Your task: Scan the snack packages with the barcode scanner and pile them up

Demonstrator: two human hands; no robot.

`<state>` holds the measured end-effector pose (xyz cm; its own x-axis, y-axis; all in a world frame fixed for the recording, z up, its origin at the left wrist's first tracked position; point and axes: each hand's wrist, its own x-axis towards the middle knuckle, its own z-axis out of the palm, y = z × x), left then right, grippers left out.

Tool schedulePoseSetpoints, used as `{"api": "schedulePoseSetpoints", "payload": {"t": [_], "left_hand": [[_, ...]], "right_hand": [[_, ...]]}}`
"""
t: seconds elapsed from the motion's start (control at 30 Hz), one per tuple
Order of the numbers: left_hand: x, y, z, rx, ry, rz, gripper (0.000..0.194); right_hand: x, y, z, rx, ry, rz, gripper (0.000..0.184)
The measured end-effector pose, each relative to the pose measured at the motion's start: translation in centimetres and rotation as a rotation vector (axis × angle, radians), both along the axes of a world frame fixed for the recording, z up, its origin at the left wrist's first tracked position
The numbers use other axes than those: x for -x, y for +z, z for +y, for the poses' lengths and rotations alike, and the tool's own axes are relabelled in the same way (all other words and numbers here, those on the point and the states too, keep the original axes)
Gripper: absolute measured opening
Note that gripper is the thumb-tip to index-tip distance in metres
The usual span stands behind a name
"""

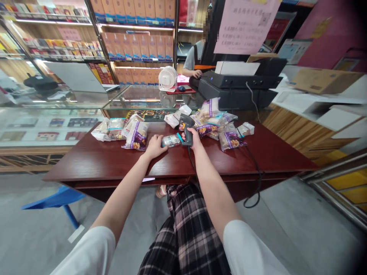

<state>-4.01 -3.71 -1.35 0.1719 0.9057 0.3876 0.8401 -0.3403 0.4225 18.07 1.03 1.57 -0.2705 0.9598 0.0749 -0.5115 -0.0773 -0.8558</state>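
Observation:
My right hand (192, 139) is wrapped round the grip of a black handheld barcode scanner (187, 124), with its head pointing up and left. On the desk just left of it lies a small clear packet (171, 140) with a teal edge. My left hand (155, 146) holds this packet by its left end. Beyond the scanner is a heap of purple-and-clear snack bags (210, 118). Left of my left hand, another purple bag (137, 136) leans beside several clear packs (111, 128).
The dark red desk (94, 160) backs onto a glass counter (132, 95) with a white fan (168, 79). A person (195, 61) stands behind it near a black printer (243, 82). The scanner's cable (259, 183) loops off the right side. A blue stool (57, 198) stands at left.

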Motion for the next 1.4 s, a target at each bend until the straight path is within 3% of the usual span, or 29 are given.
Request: {"api": "schedulePoseSetpoints", "payload": {"t": [0.3, 0.5, 0.6, 0.87, 1.2, 1.4], "left_hand": [[0.8, 0.1, 0.0, -0.103, 0.245, -0.316, 0.060], [0.9, 1.5, -0.8, -0.290, 0.329, -0.370, 0.056], [1.1, 1.8, -0.9, -0.308, 0.370, -0.400, 0.056], [1.3, 1.4, -0.5, -0.265, 0.392, -0.386, 0.057], [1.4, 1.0, -0.2, -0.272, 0.344, -0.452, 0.059], [1.0, 1.3, -0.8, -0.312, 0.360, -0.385, 0.060]], "right_hand": [[0.4, -0.2, -0.8, 0.035, 0.096, -0.050, 0.027], [0.8, 0.1, -1.5, 0.031, 0.173, -0.054, 0.024], [1.2, 0.1, -1.8, 0.035, 0.254, -0.058, 0.023], [1.7, -0.2, -2.0, 0.045, 0.331, -0.082, 0.027], [1.9, -0.5, -1.9, 0.038, 0.285, -0.069, 0.029], [1.8, -0.5, -1.6, 0.013, 0.247, -0.035, 0.021]]}}
